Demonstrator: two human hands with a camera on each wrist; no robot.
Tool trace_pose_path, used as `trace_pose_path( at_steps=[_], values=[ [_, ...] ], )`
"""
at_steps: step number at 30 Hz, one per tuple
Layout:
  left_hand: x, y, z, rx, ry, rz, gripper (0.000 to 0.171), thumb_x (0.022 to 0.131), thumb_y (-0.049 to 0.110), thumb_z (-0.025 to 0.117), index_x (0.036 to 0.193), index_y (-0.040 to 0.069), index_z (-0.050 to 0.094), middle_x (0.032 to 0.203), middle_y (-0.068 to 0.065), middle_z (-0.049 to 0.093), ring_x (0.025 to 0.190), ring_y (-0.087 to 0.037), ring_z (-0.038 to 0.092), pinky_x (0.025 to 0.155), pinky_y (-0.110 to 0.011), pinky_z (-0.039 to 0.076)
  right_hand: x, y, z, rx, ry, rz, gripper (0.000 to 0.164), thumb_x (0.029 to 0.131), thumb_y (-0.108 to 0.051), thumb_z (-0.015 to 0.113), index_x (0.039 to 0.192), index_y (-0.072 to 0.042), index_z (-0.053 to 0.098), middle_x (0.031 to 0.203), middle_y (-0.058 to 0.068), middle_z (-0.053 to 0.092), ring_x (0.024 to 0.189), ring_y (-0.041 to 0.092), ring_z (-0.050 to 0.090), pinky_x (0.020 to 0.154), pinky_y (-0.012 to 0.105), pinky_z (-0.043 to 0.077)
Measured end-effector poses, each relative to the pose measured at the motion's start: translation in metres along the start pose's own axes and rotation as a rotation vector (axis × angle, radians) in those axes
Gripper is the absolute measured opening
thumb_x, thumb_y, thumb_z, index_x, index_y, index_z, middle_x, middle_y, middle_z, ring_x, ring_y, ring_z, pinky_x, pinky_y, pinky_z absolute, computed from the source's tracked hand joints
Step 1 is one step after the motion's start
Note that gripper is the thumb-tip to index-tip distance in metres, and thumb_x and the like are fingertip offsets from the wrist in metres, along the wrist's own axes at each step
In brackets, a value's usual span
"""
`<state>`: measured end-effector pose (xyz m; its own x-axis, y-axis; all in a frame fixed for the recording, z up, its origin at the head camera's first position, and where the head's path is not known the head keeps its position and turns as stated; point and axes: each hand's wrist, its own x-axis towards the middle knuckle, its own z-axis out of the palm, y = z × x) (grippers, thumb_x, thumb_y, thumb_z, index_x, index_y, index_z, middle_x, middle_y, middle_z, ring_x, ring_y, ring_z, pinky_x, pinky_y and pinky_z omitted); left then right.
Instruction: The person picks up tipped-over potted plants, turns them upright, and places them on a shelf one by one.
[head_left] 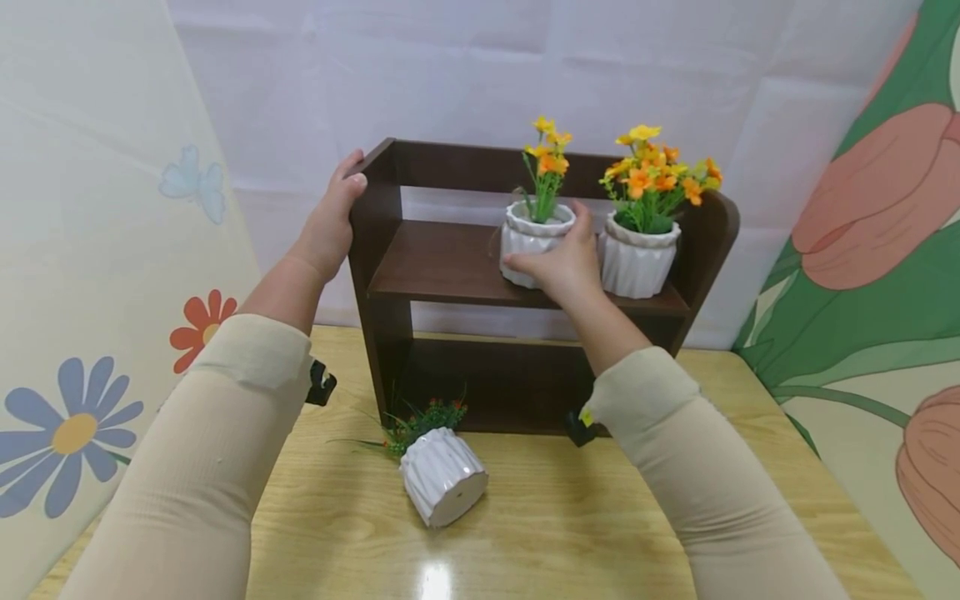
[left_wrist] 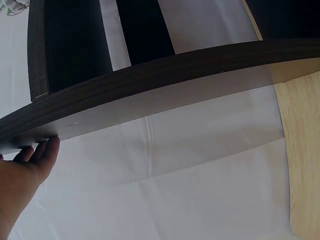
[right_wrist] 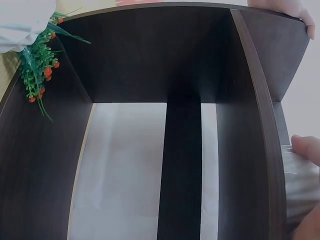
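Note:
A dark brown two-tier shelf (head_left: 465,258) stands upright on the table. My left hand (head_left: 330,217) holds its left side panel near the top, the thumb at the front edge and the fingers against the outer face, as the left wrist view shows too. My right hand (head_left: 566,258) grips a white ribbed flowerpot (head_left: 521,242) with yellow and orange flowers on the upper tier, thumb in front and fingers around the right side. Just right of it sits a second white flowerpot (head_left: 637,262) with a fuller yellow-orange bunch.
A third white flowerpot (head_left: 442,475) with green sprigs and small red blooms lies tipped over on the wooden table (head_left: 540,533), before the lower tier, its base facing me. White cloth (head_left: 480,67) hangs behind; flower-patterned panels (head_left: 862,250) flank both sides.

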<state>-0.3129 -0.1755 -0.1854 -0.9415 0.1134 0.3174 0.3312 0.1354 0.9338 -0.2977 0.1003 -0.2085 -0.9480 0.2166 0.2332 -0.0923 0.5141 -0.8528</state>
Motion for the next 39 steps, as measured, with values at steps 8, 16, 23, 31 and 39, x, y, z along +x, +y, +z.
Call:
trace_pose_path(
  at_steps=[8, 16, 23, 31, 39],
  values=[
    [0.0, 0.0, 0.0, 0.01, 0.0, -0.001, 0.061, 0.1, 0.04, 0.021, 0.158, 0.03, 0.006, 0.16, -0.008, 0.019, 0.135, -0.022, 0.03, 0.113, -0.034, 0.021, 0.001, 0.002, 0.0, 0.013, -0.003, 0.008, 0.118, 0.066, -0.035, 0.089, 0.155, -0.026, 0.011, 0.157, 0.011, 0.029, 0.14, 0.03, 0.036, 0.113, 0.045, 0.035],
    [-0.001, 0.001, 0.0, 0.017, 0.0, -0.006, 0.06, 0.1, 0.04, 0.021, 0.158, 0.031, 0.006, 0.163, -0.004, 0.013, 0.141, -0.02, 0.02, 0.116, -0.036, 0.016, 0.0, 0.004, 0.001, 0.018, -0.003, 0.001, 0.119, 0.066, -0.036, 0.089, 0.155, -0.027, 0.01, 0.157, 0.012, 0.027, 0.14, 0.03, 0.035, 0.113, 0.046, 0.034],
    [-0.001, 0.002, 0.0, 0.04, 0.003, -0.01, 0.06, 0.1, 0.04, 0.02, 0.158, 0.032, 0.006, 0.164, -0.002, 0.01, 0.146, -0.02, 0.015, 0.119, -0.039, 0.012, -0.001, 0.005, 0.0, 0.022, -0.015, 0.006, 0.123, 0.067, -0.038, 0.089, 0.156, -0.028, 0.005, 0.16, 0.012, 0.022, 0.144, 0.03, 0.031, 0.115, 0.046, 0.031],
    [-0.002, 0.003, 0.0, 0.038, 0.003, -0.013, 0.06, 0.1, 0.042, 0.02, 0.158, 0.034, 0.006, 0.163, -0.004, 0.014, 0.141, -0.021, 0.022, 0.117, -0.039, 0.016, -0.004, 0.004, -0.004, 0.026, -0.02, -0.011, 0.125, 0.067, -0.04, 0.088, 0.157, -0.029, 0.001, 0.162, 0.01, 0.018, 0.146, 0.029, 0.026, 0.116, 0.047, 0.029],
    [-0.002, 0.003, 0.001, 0.037, 0.003, -0.018, 0.059, 0.1, 0.042, 0.02, 0.157, 0.034, 0.006, 0.163, -0.003, 0.013, 0.142, -0.021, 0.02, 0.117, -0.04, 0.015, -0.009, 0.006, -0.006, 0.037, -0.01, -0.043, 0.124, 0.067, -0.035, 0.089, 0.157, -0.025, 0.005, 0.16, 0.013, 0.022, 0.145, 0.029, 0.028, 0.116, 0.045, 0.029]
  ],
)
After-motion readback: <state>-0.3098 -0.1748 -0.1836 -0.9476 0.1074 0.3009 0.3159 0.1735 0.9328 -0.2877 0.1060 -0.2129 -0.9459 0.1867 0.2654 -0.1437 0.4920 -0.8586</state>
